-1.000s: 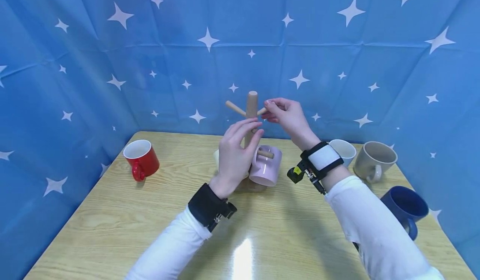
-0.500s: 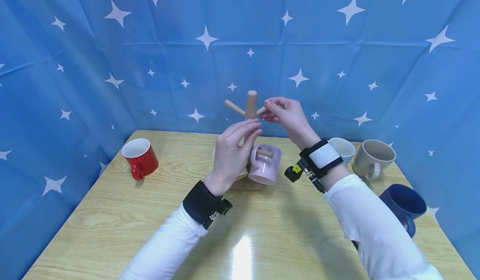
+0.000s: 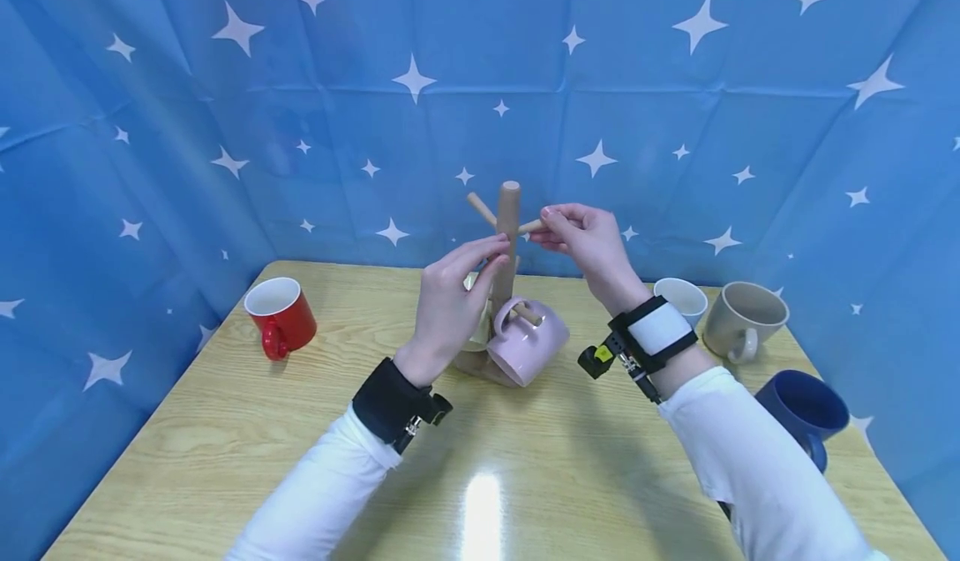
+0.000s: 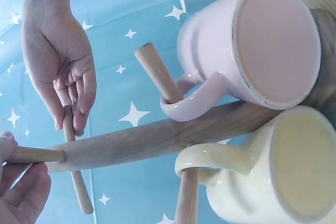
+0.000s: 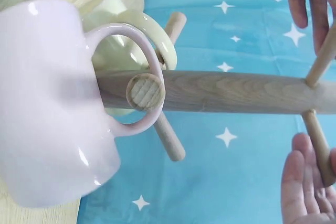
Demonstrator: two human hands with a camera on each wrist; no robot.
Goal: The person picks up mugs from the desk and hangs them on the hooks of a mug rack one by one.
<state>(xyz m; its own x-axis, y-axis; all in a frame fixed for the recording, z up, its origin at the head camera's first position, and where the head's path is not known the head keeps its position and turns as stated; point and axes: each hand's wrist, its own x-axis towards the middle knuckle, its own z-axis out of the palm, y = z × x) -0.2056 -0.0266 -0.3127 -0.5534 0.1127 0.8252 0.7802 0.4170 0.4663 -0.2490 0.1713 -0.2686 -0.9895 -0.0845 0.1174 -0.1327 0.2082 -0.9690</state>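
A wooden mug tree (image 3: pixel 508 211) stands at the far middle of the table, between my hands. My left hand (image 3: pixel 453 298) pinches one of its upper pegs (image 4: pixel 34 155) between thumb and fingers. With its fingertips, my right hand (image 3: pixel 592 244) grips another upper peg (image 5: pixel 317 142) on the right side. A pale pink mug (image 3: pixel 531 346) hangs by its handle from a lower peg, tilted. From another lower peg hangs a cream mug (image 4: pixel 262 177), mostly behind my left hand in the head view.
A red mug (image 3: pixel 288 319) stands at the table's left. At the right are a white cup (image 3: pixel 682 301), a grey-beige mug (image 3: pixel 738 323) and a dark blue mug (image 3: pixel 802 411). A blue star-patterned cloth (image 3: pixel 360 69) hangs behind the table (image 3: pixel 225 428).
The mug tree has turned: its upper pegs have swung right and the pink mug has angled. My right hand has moved slightly right with its peg, my left slightly left.
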